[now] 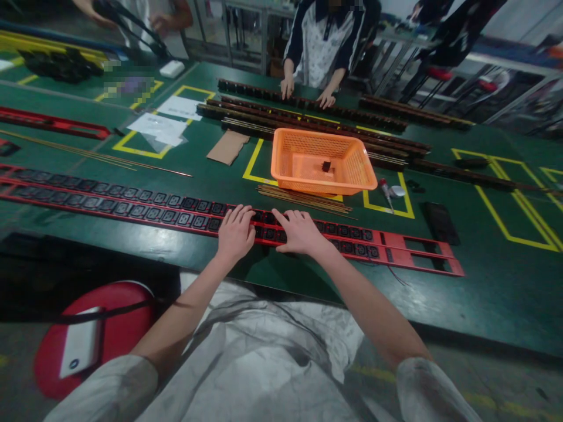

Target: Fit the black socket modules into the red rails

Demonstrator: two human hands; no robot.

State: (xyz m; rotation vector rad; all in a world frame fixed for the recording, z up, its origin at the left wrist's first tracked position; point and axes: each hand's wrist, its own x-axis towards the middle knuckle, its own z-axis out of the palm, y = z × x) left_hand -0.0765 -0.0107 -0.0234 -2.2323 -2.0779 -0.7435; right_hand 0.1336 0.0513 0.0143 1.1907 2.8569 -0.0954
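Two long red metal strips (422, 265) lie side by side across the green table in front of me. Rows of black power sockets (185, 220) fill their slots, while the right end has bare cut-outs. My left hand (236, 234) rests on the strips near the middle, fingers over the far row and thumb toward the right. Just right of it, my right hand (301, 232) touches the same strips, index finger stretched out and thumb apart. Between the hands a few black sockets (269, 234) show. What lies under my fingertips is hidden.
Beyond the strips stands an orange basket (325, 186) with a small black part (326, 166) inside. Thin rods (303, 199), cardboard (227, 146), a red-capped tube (386, 193) and a black phone-like slab (441, 223) lie around. Opposite, a co-worker's hands (326, 98) touch dark strips.
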